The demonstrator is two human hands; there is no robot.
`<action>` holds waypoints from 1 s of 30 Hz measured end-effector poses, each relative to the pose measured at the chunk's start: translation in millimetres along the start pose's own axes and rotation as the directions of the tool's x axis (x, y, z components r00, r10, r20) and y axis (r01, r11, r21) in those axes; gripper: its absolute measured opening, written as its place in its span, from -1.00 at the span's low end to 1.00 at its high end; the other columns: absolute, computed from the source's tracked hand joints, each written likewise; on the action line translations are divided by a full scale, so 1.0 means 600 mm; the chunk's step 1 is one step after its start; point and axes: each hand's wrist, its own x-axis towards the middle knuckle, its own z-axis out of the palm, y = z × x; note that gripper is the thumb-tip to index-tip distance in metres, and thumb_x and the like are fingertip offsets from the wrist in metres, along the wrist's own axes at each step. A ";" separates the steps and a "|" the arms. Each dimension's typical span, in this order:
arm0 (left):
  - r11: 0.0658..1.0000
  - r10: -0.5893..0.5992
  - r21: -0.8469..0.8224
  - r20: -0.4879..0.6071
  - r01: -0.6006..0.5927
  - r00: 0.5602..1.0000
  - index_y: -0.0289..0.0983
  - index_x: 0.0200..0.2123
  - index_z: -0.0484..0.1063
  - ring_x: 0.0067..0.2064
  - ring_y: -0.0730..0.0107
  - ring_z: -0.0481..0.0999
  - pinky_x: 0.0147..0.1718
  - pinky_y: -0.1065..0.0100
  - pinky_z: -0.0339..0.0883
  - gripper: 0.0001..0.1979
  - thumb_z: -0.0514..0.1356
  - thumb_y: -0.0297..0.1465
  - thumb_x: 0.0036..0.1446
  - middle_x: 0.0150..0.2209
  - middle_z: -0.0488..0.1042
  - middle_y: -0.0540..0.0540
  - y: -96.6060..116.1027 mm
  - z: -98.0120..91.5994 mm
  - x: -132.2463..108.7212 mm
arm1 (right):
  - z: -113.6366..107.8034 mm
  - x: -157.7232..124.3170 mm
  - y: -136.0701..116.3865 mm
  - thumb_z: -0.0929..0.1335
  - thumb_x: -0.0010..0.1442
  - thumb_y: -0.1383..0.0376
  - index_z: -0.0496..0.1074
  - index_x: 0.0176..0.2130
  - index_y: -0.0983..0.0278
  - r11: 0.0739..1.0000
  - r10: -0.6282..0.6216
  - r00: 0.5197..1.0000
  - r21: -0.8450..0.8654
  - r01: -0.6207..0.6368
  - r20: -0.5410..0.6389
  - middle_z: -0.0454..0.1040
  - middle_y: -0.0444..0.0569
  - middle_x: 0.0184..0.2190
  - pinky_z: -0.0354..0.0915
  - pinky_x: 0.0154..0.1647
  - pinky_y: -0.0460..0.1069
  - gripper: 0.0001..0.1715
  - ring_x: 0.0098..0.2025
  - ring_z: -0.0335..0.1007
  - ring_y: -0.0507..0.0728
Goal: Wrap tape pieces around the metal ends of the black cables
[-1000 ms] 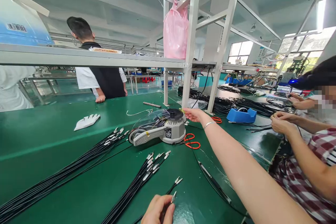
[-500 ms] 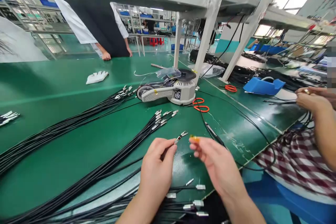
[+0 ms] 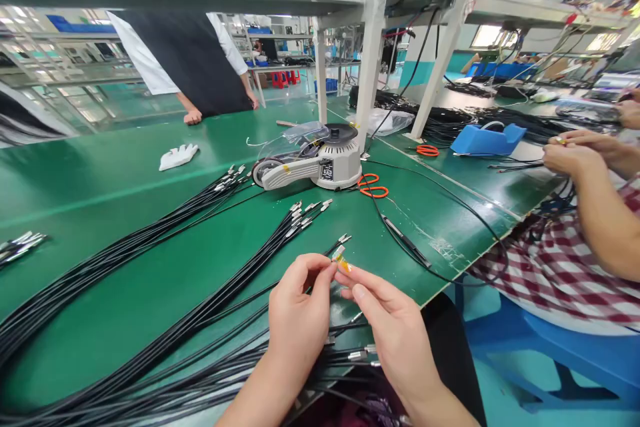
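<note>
My left hand [image 3: 303, 307] pinches a black cable just behind its silvery metal connector [image 3: 339, 252], which points away from me. Beside it, the fingers of my right hand [image 3: 395, 327] hold a small piece of amber tape [image 3: 345, 265] against the connector's rear end. How far the tape wraps round is too small to tell. A bundle of black cables [image 3: 240, 280] with metal ends lies left of my hands. More cables [image 3: 215, 383] lie under my forearms, partly hidden by them.
Ahead stands a grey tape dispenser [image 3: 337, 159], with orange-handled scissors [image 3: 373, 187] and a dark pen-like tool [image 3: 406, 241] to its right. A white glove [image 3: 179, 157] lies at the left. A co-worker's hands [image 3: 575, 150] work at the right; another person [image 3: 193, 67] stands across the table.
My right hand has moved left, bringing the amber tape from a gap away up to the connector. My left hand stays pinched on the cable. The view has shifted slightly.
</note>
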 end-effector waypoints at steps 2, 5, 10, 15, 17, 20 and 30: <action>0.998 0.060 0.029 -0.011 -0.059 0.998 -0.20 -0.41 0.44 -0.42 0.48 0.48 -0.39 0.46 0.35 -0.95 0.18 -0.40 0.09 -0.44 0.50 0.06 -0.002 -0.001 -0.002 | -0.001 -0.001 0.000 0.34 0.19 0.25 0.52 -0.12 0.11 1.000 -0.011 1.000 -0.026 0.011 0.009 0.54 -0.07 -0.09 0.38 -0.01 0.02 -0.75 -0.07 0.46 0.13; 0.989 0.135 0.069 -0.010 -0.134 0.991 -0.18 -0.40 0.45 -0.40 0.50 0.49 -0.36 0.47 0.35 -0.93 0.17 -0.43 0.11 -0.43 0.50 0.08 -0.004 -0.001 -0.004 | -0.001 0.000 -0.001 0.33 0.20 0.25 0.52 -0.11 0.08 0.997 -0.030 0.999 -0.074 0.031 0.011 0.51 -0.09 -0.06 0.36 0.02 0.03 -0.74 -0.07 0.45 0.12; 0.965 0.244 0.098 -0.011 -0.241 0.970 -0.16 -0.38 0.45 -0.38 0.55 0.48 -0.36 0.52 0.34 -0.88 0.16 -0.50 0.12 -0.41 0.49 0.10 -0.001 -0.001 -0.006 | 0.000 0.000 -0.005 0.33 0.20 0.25 0.52 -0.10 0.10 0.994 -0.036 0.999 -0.102 0.036 0.004 0.51 -0.06 -0.06 0.36 0.01 0.04 -0.73 -0.10 0.46 0.12; 0.944 0.306 0.133 -0.006 -0.302 0.952 -0.17 -0.37 0.46 -0.38 0.57 0.46 -0.38 0.54 0.33 -0.86 0.16 -0.53 0.13 -0.42 0.48 0.08 0.002 -0.004 -0.004 | 0.001 0.000 -0.003 0.33 0.20 0.24 0.52 -0.09 0.12 0.996 -0.033 0.999 -0.082 0.033 -0.003 0.50 -0.04 -0.04 0.36 0.02 0.06 -0.73 -0.06 0.45 0.15; 0.937 0.323 0.139 -0.006 -0.320 0.946 -0.18 -0.35 0.46 -0.38 0.57 0.46 -0.39 0.55 0.33 -0.86 0.16 -0.53 0.13 -0.42 0.48 0.07 0.001 -0.004 -0.003 | 0.000 0.000 -0.002 0.33 0.20 0.24 0.51 -0.09 0.12 0.996 -0.030 1.000 -0.082 0.029 -0.006 0.50 -0.04 -0.05 0.35 0.03 0.06 -0.72 -0.08 0.46 0.14; 0.931 0.345 0.132 -0.010 -0.341 0.939 -0.18 -0.31 0.48 -0.37 0.56 0.46 -0.38 0.54 0.33 -0.85 0.16 -0.52 0.13 -0.40 0.48 0.05 -0.001 -0.004 -0.003 | 0.000 0.001 -0.001 0.33 0.19 0.24 0.51 -0.09 0.12 0.996 -0.024 1.000 -0.090 0.024 -0.002 0.50 -0.05 -0.05 0.34 0.05 0.07 -0.72 -0.06 0.45 0.15; 0.947 0.279 0.165 0.005 -0.276 0.960 -0.20 -0.21 0.51 -0.33 0.46 0.49 -0.33 0.47 0.35 -0.81 0.13 -0.47 0.14 -0.32 0.50 -0.04 0.008 -0.004 -0.004 | 0.000 0.007 -0.004 0.33 0.19 0.24 0.52 -0.11 0.16 0.998 -0.006 1.000 -0.070 0.007 0.016 0.51 -0.04 -0.06 0.29 0.08 0.12 -0.73 -0.02 0.42 0.18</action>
